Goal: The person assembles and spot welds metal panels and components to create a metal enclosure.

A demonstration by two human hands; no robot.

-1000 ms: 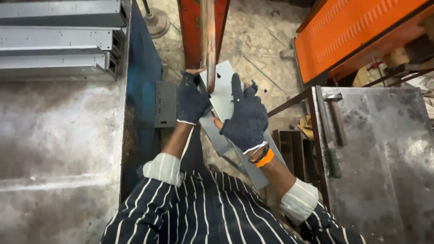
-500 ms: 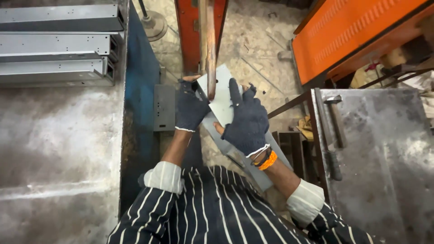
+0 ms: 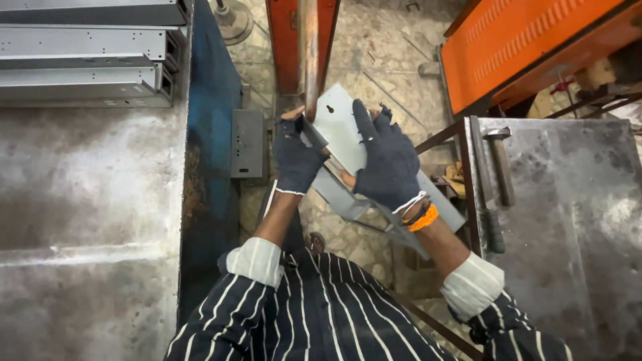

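Both gloved hands grip a grey sheet-metal bracket [image 3: 338, 124] held tilted below a vertical steel rod [image 3: 308, 53]. The left hand [image 3: 296, 157] clamps its left edge, wrist bent upward. The right hand [image 3: 388, 164] lies spread over the bracket's face, fingers pointing up, forearm angled from the lower right.

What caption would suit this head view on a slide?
Two dark-gloved hands, left hand and right hand, hold a bent grey sheet-metal piece against a vertical steel bar.

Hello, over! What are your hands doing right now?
Both gloved hands, left and right, grip grey metal bracket. Bracket beside upright metal bar. Nothing blocking.
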